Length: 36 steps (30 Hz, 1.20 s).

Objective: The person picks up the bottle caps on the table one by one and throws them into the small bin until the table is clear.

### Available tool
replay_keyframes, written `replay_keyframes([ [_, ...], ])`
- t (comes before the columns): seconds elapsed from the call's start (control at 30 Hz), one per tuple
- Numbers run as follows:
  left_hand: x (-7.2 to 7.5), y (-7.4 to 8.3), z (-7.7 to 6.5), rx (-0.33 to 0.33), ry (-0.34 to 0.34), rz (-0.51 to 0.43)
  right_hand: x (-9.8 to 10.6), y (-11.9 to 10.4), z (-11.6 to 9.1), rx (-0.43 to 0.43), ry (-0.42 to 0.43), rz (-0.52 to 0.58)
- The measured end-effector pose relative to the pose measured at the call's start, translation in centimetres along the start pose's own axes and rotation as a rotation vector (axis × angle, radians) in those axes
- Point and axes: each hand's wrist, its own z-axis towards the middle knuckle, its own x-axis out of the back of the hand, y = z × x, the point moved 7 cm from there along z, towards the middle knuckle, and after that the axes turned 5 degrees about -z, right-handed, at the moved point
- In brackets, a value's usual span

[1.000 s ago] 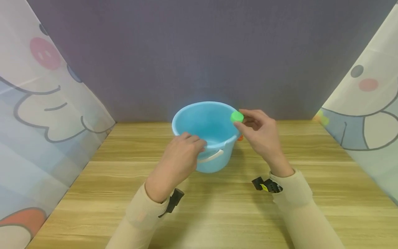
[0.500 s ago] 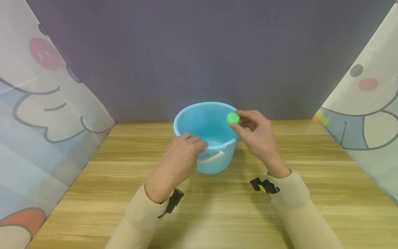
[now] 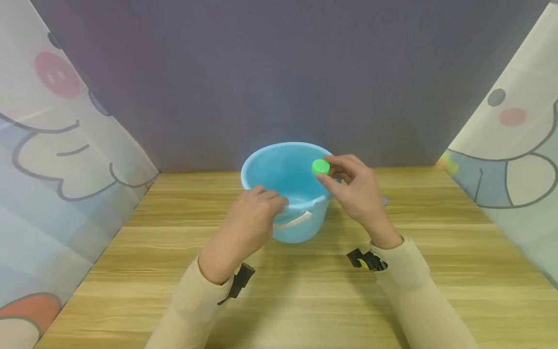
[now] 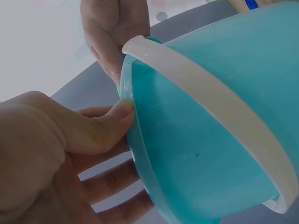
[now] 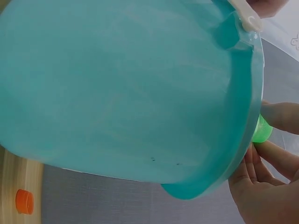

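A light blue bucket (image 3: pixel 301 231) with a white handle (image 3: pixel 297 221) stands upright on the wooden table. My left hand (image 3: pixel 249 220) grips its near left rim; in the left wrist view the thumb (image 4: pixel 122 109) presses the outer side of the rim while the other fingers pass behind it. Between thumb and index finger, my right hand (image 3: pixel 359 191) pinches a bright green bottle cap (image 3: pixel 320 166), which overlaps the right part of the bucket's opening. From the right wrist camera, the green cap (image 5: pixel 263 129) is partly hidden behind the rim.
An orange bottle cap (image 5: pixel 24 201) lies on the table beyond the bucket. A small bluish piece (image 3: pixel 384 201) peeks out beside my right wrist, and something blue (image 4: pixel 251 4) shows past the bucket. A grey panel (image 3: pixel 270 82) rises behind; printed curtains (image 3: pixel 516 145) flank the table.
My right hand has moved a little left with the green cap, further over the bucket's opening. The bluish piece has come into view behind that hand. My left hand keeps its hold.
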Motion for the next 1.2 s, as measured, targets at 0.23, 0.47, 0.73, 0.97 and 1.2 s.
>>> replay_keyframes([
  [0.23,-0.1,0.0,0.0,-0.006,0.004,0.005,0.1,0.2,0.0,0.005,0.003,0.026],
  [0.47,-0.1,0.1,-0.1,-0.018,0.01,0.005,0.4,0.3,0.0,0.018,0.031,0.057],
  [0.73,0.0,0.0,-0.1,-0.008,0.019,0.008,0.5,0.2,0.2,0.03,0.052,0.062],
  [0.97,0.0,0.0,-0.1,-0.006,0.019,0.01,0.9,0.1,0.2,0.047,0.082,0.076],
  [1.2,-0.1,-0.1,-0.2,-0.004,0.021,0.007,2.2,-0.1,0.3,0.084,0.125,0.036],
])
